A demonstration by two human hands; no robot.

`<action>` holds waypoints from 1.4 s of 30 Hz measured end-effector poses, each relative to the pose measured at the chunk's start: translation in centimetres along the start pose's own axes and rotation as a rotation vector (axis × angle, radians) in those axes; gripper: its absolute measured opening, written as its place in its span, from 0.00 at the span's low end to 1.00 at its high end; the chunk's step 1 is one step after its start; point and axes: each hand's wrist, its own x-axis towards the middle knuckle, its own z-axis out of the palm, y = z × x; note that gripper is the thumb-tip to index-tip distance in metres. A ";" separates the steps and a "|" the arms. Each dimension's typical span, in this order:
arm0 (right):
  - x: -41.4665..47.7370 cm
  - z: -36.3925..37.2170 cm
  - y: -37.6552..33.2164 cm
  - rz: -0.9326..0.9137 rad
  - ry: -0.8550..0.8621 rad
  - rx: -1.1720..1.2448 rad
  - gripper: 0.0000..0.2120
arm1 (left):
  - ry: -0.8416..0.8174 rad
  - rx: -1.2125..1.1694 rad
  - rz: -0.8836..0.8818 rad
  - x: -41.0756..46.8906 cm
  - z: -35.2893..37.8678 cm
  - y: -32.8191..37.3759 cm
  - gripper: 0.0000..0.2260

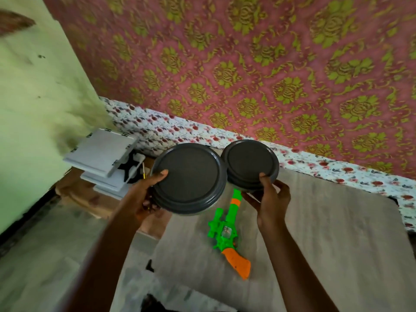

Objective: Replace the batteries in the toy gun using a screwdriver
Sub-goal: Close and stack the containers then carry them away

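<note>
A green toy gun (225, 230) with an orange grip lies on the grey table (326, 233), its barrel pointing away from me. My left hand (146, 194) holds a large jar with a dark grey lid (186, 176) above the table's left part. My right hand (267, 197) holds a smaller jar with a dark grey lid (249, 163) just to the right of the first. Both jars hang over the gun's barrel and hide its tip. A thin yellow-handled screwdriver (142, 171) shows at the left behind my left hand.
White boards (101, 152) are stacked at the left beside a green wall, on a brown cardboard box (76, 194). A bed with a floral sheet (315, 163) and a pink and gold cover runs behind the table.
</note>
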 end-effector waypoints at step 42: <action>-6.6 47.9 31.0 0.245 0.001 0.040 0.31 | 0.281 0.100 -0.112 17.4 -43.8 21.6 0.26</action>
